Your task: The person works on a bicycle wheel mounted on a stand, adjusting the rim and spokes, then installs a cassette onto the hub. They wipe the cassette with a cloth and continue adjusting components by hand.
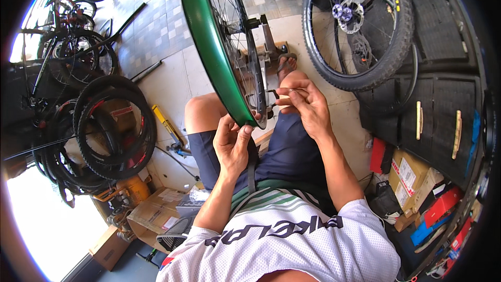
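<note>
A spoked bicycle wheel with a wide, shiny green rim [211,52] stands upright between my knees. It has no tyre, and its hub [234,27] sits in a metal stand [267,36]. My left hand [234,143] grips the near, lower end of the rim, with the thumb on the green face and fingertips at its inner side. To the right of the rim, my right hand [308,105] has its fingers loosely bent and spaced apart. Its fingertips are close to a small dark knob [274,94] on the stand; whether they touch it I cannot tell.
On the right a tyred wheel [360,73] with a disc rotor leans by black matting. Several tyres [117,136] hang on the left, with bicycles [68,47] beyond. A yellow-handled tool [165,120] lies left of my knee. Cardboard boxes [156,211] stand lower left and right.
</note>
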Demonstrator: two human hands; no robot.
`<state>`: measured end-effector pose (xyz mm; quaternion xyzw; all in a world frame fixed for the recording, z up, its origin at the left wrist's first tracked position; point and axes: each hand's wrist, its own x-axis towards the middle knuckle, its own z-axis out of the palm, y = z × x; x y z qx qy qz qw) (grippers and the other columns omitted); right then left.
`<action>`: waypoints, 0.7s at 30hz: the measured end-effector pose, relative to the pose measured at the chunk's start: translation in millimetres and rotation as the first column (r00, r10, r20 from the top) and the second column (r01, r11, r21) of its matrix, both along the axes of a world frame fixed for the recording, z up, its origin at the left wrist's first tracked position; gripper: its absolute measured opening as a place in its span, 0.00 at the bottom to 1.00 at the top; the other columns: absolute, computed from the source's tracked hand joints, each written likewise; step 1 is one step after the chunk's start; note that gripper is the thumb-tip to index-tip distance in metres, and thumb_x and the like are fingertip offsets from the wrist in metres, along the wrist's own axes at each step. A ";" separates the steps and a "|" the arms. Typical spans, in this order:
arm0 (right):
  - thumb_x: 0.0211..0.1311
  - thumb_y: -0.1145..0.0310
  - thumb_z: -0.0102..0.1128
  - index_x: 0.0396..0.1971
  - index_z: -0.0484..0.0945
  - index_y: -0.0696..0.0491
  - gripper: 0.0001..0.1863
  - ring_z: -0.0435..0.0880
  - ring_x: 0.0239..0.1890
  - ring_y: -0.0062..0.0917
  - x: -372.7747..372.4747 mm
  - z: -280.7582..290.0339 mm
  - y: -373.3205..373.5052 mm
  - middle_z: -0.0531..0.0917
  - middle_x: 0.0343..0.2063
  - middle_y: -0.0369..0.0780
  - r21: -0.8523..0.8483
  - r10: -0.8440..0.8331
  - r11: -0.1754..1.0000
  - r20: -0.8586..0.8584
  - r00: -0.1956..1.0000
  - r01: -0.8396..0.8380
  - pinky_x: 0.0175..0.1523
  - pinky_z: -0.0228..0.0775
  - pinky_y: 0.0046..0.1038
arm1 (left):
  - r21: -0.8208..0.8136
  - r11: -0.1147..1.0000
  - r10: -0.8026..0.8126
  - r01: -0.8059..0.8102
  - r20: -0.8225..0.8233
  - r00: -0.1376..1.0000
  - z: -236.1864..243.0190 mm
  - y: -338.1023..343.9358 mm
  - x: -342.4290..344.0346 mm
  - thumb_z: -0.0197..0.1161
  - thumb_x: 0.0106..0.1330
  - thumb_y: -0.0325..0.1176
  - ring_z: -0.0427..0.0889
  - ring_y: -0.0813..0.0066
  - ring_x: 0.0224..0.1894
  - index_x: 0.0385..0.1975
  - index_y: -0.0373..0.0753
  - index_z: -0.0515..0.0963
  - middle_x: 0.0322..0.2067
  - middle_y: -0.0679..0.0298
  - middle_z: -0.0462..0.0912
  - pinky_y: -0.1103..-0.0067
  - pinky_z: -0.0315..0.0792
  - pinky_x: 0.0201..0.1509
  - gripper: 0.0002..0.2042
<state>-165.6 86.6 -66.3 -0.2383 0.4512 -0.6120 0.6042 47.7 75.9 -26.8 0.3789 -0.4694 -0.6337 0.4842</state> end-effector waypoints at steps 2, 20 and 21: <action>0.74 0.70 0.58 0.51 0.74 0.56 0.11 0.89 0.44 0.26 6.9 -0.7 -14.9 0.88 0.43 0.43 -0.044 0.089 0.995 0.047 0.995 -0.087 0.43 0.83 0.24 | 0.022 1.000 0.015 -0.015 -0.011 1.000 2.4 0.4 -0.3 0.62 0.73 0.25 0.83 0.62 0.54 0.53 0.31 0.72 0.48 0.55 0.83 0.67 0.72 0.64 0.13; 0.64 0.72 0.67 0.40 0.84 0.57 0.07 0.84 0.36 0.13 27.3 -5.3 -65.7 0.88 0.34 0.35 -0.134 0.498 0.867 0.162 0.852 -0.481 0.41 0.76 0.19 | 0.139 0.986 0.060 -0.089 0.202 0.978 10.0 11.4 1.8 0.67 0.70 0.33 0.83 0.50 0.53 0.64 0.31 0.58 0.49 0.42 0.81 0.59 0.76 0.61 0.30; 0.64 0.73 0.67 0.40 0.84 0.57 0.07 0.84 0.35 0.12 25.9 -6.6 -67.2 0.88 0.34 0.35 -0.143 0.512 0.858 0.163 0.843 -0.494 0.40 0.76 0.18 | 0.137 0.986 0.062 -0.091 0.209 0.976 9.3 11.0 2.0 0.67 0.70 0.33 0.83 0.50 0.53 0.64 0.31 0.57 0.49 0.42 0.81 0.60 0.76 0.61 0.30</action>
